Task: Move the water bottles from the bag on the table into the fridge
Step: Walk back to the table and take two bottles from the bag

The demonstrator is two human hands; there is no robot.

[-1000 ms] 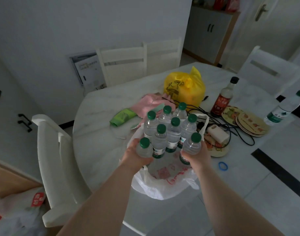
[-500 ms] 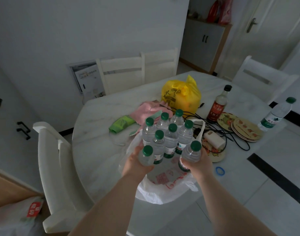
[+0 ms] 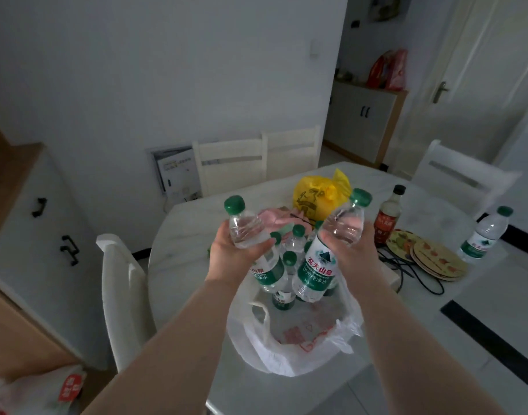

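Note:
My left hand (image 3: 237,256) grips a clear water bottle (image 3: 247,232) with a green cap and green label, lifted above the bag. In my right hand (image 3: 357,256) is a second such bottle (image 3: 331,250), tilted with its cap up and to the right. Both bottles hang over the open white plastic bag (image 3: 292,339) on the round marble table (image 3: 190,235). Several more green-capped bottles (image 3: 289,265) stand upright in the bag, partly hidden behind my hands. No fridge is in sight.
A yellow bag (image 3: 316,190), pink cloth, brown sauce bottle (image 3: 387,220), stacked plates (image 3: 427,256), black cables and a lone water bottle (image 3: 481,238) lie on the table. White chairs (image 3: 122,295) ring it. A white cabinet (image 3: 38,229) stands left, a door at far right.
Both hands have lifted their bottles up out of the bag and toward me. The camera has tilted upward, showing more of the wall and door.

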